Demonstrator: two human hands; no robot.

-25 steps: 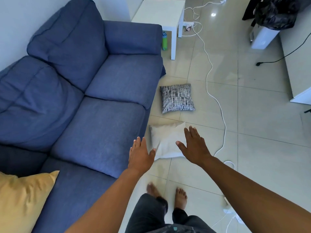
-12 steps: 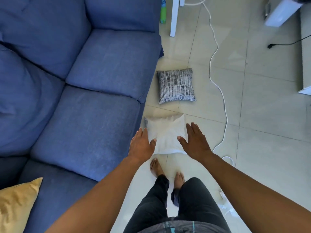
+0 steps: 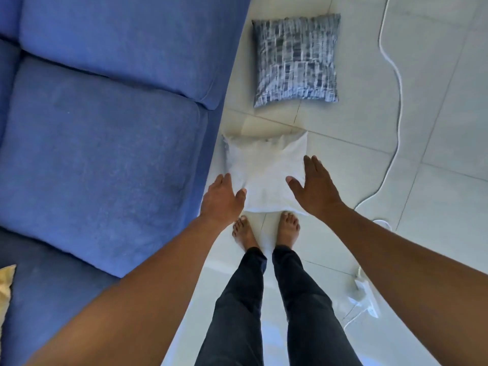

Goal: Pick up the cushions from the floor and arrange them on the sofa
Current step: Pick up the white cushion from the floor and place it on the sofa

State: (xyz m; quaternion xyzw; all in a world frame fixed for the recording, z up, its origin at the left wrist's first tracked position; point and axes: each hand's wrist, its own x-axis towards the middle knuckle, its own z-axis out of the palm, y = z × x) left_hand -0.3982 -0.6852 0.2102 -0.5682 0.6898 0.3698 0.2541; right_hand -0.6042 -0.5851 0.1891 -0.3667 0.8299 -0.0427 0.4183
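Note:
A white cushion (image 3: pixel 265 170) lies flat on the tiled floor just in front of my bare feet, beside the blue sofa (image 3: pixel 105 143). My left hand (image 3: pixel 221 199) hovers open over its left edge. My right hand (image 3: pixel 315 187) is spread open over its right edge. Neither hand grips it. Farther ahead on the floor lies a grey patterned cushion (image 3: pixel 295 60). A yellow cushion (image 3: pixel 6 286) peeks in at the sofa's lower left.
A white cable (image 3: pixel 396 75) snakes across the tiles on the right and ends at a power strip (image 3: pixel 365 299) near my right arm. The sofa's front edge runs close along the left side of both floor cushions.
I have stepped up to the white cushion and tilted my view downward. Both hands have come lower, to either side of it.

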